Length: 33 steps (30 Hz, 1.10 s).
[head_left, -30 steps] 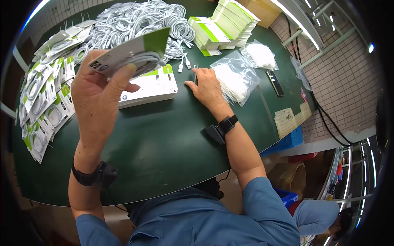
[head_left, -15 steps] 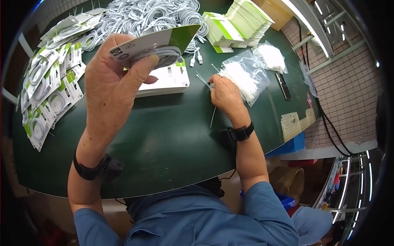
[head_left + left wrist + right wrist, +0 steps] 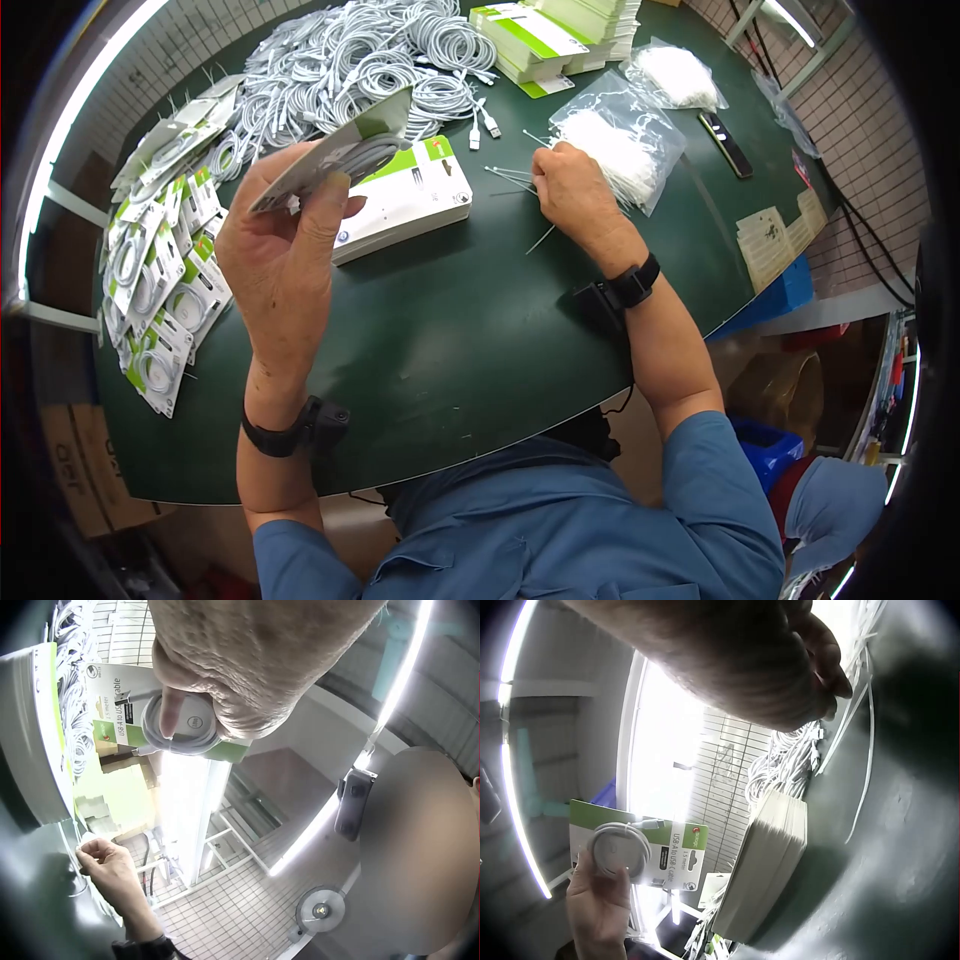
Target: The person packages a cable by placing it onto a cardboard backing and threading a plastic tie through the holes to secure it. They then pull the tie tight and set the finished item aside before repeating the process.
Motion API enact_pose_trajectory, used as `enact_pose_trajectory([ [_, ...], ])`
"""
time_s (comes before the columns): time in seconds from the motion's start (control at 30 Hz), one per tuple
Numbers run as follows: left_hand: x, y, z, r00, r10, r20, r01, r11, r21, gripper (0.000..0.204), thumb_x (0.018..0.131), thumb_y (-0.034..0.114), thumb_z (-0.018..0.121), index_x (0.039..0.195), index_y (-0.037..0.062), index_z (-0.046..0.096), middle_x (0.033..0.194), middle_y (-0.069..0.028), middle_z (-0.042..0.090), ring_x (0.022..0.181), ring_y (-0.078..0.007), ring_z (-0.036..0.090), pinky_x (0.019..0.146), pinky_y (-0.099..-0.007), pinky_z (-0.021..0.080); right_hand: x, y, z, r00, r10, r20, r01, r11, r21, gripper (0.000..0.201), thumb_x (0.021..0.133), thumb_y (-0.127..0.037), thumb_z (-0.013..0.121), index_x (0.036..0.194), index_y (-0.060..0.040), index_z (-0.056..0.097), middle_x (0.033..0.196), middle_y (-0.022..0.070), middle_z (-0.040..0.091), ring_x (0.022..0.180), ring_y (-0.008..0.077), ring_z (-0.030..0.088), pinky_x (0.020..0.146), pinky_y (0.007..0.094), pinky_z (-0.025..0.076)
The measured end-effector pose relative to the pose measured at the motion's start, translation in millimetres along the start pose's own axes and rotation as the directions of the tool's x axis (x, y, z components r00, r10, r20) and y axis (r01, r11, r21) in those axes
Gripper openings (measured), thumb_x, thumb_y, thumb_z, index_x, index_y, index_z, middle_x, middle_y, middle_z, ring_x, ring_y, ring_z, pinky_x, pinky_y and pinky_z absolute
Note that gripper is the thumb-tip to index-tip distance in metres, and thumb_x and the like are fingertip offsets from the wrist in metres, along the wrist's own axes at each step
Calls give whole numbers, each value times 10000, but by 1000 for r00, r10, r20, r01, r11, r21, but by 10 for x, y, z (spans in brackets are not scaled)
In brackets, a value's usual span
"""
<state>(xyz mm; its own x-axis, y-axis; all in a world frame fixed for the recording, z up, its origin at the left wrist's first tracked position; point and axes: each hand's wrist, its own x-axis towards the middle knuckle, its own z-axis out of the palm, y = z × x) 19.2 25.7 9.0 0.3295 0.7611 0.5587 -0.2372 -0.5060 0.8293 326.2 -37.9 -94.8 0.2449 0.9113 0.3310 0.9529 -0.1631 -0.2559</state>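
Observation:
My left hand (image 3: 285, 255) holds up a green-and-white retail card (image 3: 676, 855) carrying a coiled white USB cable (image 3: 620, 850). The thumb presses on the coil, with the fingers behind the card. In the left wrist view, print on the card (image 3: 112, 682) reads USB-A to USB cable. My right hand (image 3: 582, 195) is down at the table beside a clear bag of white cable ties (image 3: 610, 140). Its fingers are curled and pinch at a few loose cable ties (image 3: 512, 178), whose ends stick out to the left. The fingertips are partly hidden in the head view.
A stack of printed cards (image 3: 410, 200) lies behind the left hand. Carded cables (image 3: 150, 290) overlap at left, and a large heap of coiled cables (image 3: 350, 75) fills the back. More card stacks (image 3: 530, 40), a second bag (image 3: 675, 75) and a phone (image 3: 725, 143) lie at back right.
My right hand has gone from outspread fingers near the cable ties to curled fingers at them, shifting right towards the bag. The left hand still holds the card, now tilted more steeply.

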Motion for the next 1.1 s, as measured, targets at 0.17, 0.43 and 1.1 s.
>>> enact_pose_trajectory([
  [0.17, -19, -21, -9, 1000, 8, 21, -7, 999, -31, 238, 1037, 62, 712, 1258, -22, 741, 1208, -135, 746, 1075, -167, 718, 868, -334, 678, 1, -13, -59, 999, -33, -28, 35, 997, 75, 92, 920, -83, 721, 901, 7, 728, 929, 224, 702, 912, 418, 695, 826, 499, 561],
  [0.43, 1, -64, -30, 964, 218, 152, -258, 907, 332, 236, 984, 50, 765, 1212, -12, 766, 1175, -162, 778, 1114, -255, 743, 962, -390, 612, 32, -70, -102, 976, -55, -208, 99, 973, 209, 107, 922, -81, 739, 951, 17, 708, 883, 211, 698, 870, 413, 695, 800, 480, 563],
  [1.1, -294, -73, -113, 816, 439, 376, -578, 648, 497, 304, 763, -1, 867, 1030, 36, 725, 1100, -129, 777, 1104, -355, 759, 924, -429, 616, -175, -668, -480, 988, -138, -76, 148, 643, 752, 91, 1064, -105, 681, 1050, -15, 677, 790, 46, 724, 638, 107, 664, 591, 263, 544],
])
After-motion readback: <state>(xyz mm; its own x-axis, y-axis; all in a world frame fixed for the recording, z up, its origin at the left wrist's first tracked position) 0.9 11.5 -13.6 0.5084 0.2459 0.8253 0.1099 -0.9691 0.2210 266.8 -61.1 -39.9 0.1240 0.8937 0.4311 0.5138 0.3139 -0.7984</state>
